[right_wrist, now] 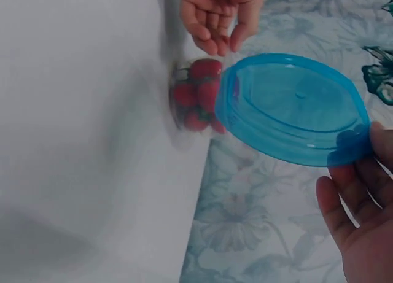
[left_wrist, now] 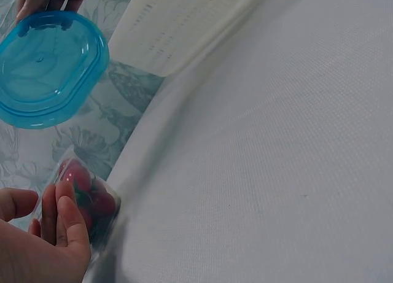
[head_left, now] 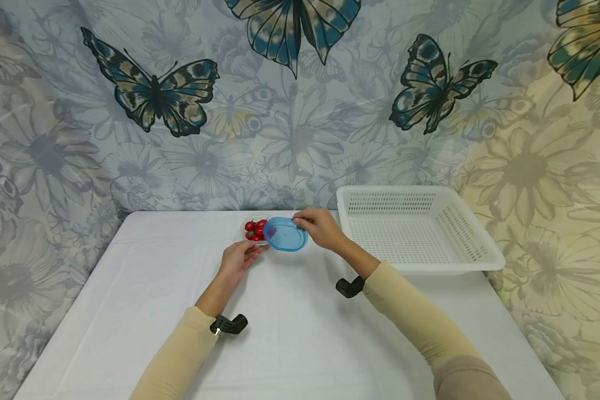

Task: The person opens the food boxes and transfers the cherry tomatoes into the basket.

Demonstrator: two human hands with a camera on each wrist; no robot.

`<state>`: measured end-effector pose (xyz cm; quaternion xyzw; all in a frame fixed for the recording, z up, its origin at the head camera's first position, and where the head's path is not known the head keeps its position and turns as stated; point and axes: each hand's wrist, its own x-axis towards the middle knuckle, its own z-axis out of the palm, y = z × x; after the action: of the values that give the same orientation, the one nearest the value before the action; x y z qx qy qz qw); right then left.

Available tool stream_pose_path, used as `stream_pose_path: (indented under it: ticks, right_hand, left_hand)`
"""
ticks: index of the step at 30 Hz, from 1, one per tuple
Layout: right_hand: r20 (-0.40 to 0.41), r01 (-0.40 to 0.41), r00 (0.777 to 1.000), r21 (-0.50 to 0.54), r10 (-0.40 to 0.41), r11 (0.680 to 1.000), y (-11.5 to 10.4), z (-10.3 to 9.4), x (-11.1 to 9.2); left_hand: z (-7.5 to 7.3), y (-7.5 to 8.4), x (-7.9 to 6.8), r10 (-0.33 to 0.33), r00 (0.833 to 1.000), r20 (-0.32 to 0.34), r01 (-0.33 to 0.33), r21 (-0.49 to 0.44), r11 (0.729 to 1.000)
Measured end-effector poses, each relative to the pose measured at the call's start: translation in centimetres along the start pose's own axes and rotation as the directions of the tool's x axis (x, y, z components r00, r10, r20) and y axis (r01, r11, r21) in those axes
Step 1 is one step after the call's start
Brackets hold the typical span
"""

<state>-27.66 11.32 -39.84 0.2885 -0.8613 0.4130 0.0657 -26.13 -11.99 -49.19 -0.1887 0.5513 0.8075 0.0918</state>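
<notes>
So the right hand [head_left: 320,226] has the thumb and fingers pinched closed on one edge of a blue lid [head_left: 286,234], with the rest of the lid sticking out to that hand's left. The left hand [head_left: 236,260] is loosely open, thumb apart, fingers relaxed beside a clear container [left_wrist: 104,228]. I honestly can't tell if the fingertips actually touch it. The container sits just past the left hand's fingertips, well to the left of the right hand, and it's got red fruit [right_wrist: 207,94] in it. The left wrist view shows a clear gap between lid and container.

My tips for this bit: keep that pinch on the rim, since a thin lid like that probably flexes if you squeeze harder. Hold it steady so the far end doesn't dip into the fruit. I'd also lay the left fingers along the container's near side, lightly, because it looks light enough to skid on the tablecloth [head_left: 280,311]. Oh, and watch the right elbow: the white basket [head_left: 400,228] is right beside that arm.
</notes>
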Motion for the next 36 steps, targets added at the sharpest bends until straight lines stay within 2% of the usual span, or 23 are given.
stream_pose_path:
  ticks: [10, 26, 36]
  right_hand:
    - [0.073, -0.143, 0.988, 0.060, 0.139, 0.988, 0.4, -0.7, -1.1]
    - [0.128, -0.198, 0.974, 0.073, 0.188, 0.977, 1.1, -0.7, -2.5]
    - [0.168, -0.306, 0.942, 0.082, 0.289, 0.949, 1.2, -0.3, -3.7]
  left_hand:
    - [0.0, 0.0, 0.0, 0.001, 1.000, -0.009, -0.001, 0.004, 1.000]
    - [0.0, 0.0, 0.1, -0.001, 1.000, -0.009, 0.001, 0.017, 1.000]
    - [0.0, -0.1, 0.1, 0.001, 1.000, -0.008, -0.001, 0.003, 1.000]
